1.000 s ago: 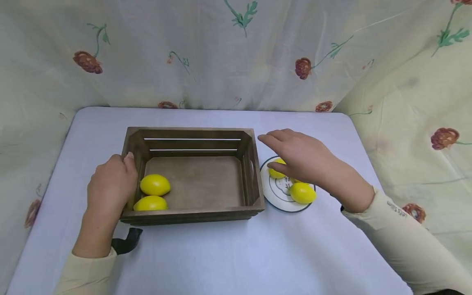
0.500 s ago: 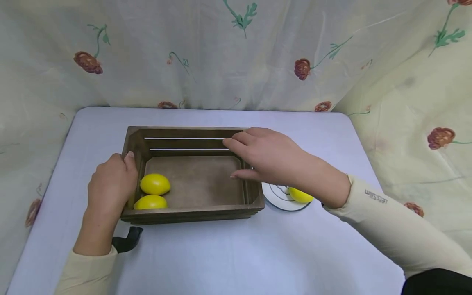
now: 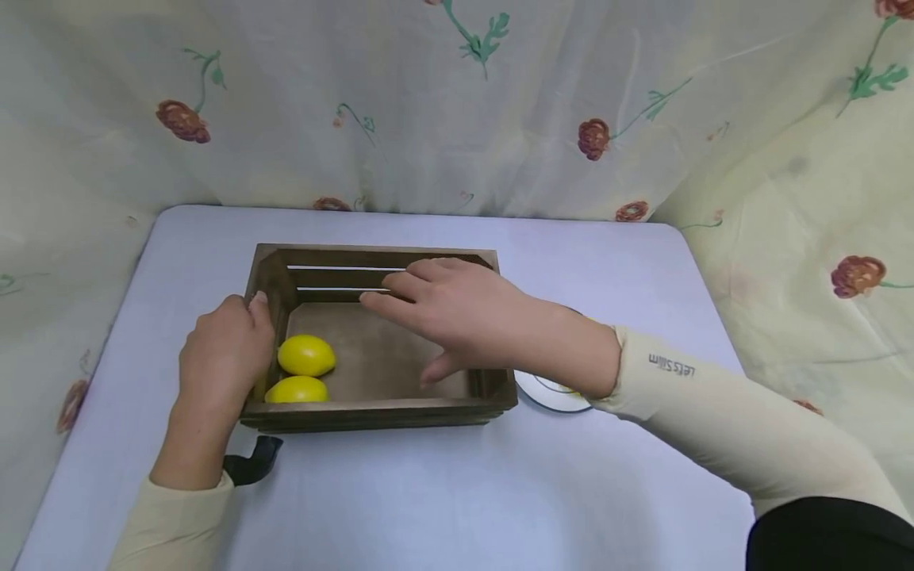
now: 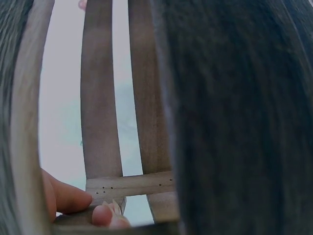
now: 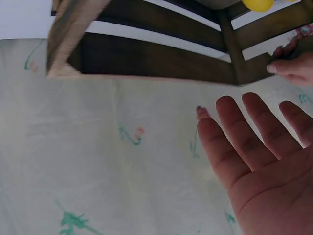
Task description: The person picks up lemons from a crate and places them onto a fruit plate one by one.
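Gripping the crate [image 3: 385,416], two lemons [image 3: 307,355] already inside, is the left hand [image 3: 224,345] — right hand [image 3: 457,313] spread, empty above it — with whatever remains on the plate [image 3: 537,396] mostly hidden.

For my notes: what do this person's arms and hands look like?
The left hand and right hand are ungloved. The left sleeve and right sleeve are cream; the right one bears small dark lettering. A curved black piece juts out by the left cuff, and a rounded black shape, unclear what, shows at the right sleeve's upper end.
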Demonstrator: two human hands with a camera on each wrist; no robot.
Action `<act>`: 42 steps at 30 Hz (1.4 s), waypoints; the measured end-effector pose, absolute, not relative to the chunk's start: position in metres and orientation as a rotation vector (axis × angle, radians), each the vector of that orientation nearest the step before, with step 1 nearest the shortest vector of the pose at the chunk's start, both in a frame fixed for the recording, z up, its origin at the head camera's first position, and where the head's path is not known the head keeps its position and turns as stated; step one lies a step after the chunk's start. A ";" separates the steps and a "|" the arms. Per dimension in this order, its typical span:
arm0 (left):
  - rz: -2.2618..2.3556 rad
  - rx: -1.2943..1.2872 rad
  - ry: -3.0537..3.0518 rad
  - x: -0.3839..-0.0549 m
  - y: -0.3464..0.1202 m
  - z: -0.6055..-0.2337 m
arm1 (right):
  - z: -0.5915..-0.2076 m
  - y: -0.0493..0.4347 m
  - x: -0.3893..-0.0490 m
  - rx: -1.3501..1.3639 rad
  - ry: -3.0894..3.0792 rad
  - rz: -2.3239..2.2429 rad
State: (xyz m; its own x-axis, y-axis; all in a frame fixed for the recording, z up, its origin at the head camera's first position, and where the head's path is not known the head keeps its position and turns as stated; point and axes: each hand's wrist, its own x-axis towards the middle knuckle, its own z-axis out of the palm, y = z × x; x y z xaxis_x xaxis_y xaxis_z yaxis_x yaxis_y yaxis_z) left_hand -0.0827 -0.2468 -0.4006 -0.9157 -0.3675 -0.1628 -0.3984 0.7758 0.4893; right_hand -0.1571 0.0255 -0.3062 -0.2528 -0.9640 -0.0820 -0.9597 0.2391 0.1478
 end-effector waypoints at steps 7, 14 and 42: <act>0.817 -0.632 2.904 -0.082 -0.247 -0.401 | -0.318 -0.004 -0.155 1.943 -2.505 -0.405; 0.818 -0.631 2.888 -0.082 -0.247 -0.400 | -0.339 -0.035 -0.160 1.969 -2.524 -0.390; 0.819 -0.622 2.882 -0.082 -0.249 -0.398 | -0.404 -0.117 -0.160 2.008 -2.764 -0.456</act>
State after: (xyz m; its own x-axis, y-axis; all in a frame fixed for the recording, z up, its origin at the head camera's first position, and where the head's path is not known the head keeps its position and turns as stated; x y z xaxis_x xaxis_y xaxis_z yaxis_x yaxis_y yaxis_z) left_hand -0.0816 -0.2488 -0.3983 -0.9141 -0.3605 -0.1857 -0.4042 0.7742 0.4870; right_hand -0.1598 -0.1173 -0.4043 -0.2905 -0.8731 -0.3916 -0.9526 0.3025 0.0323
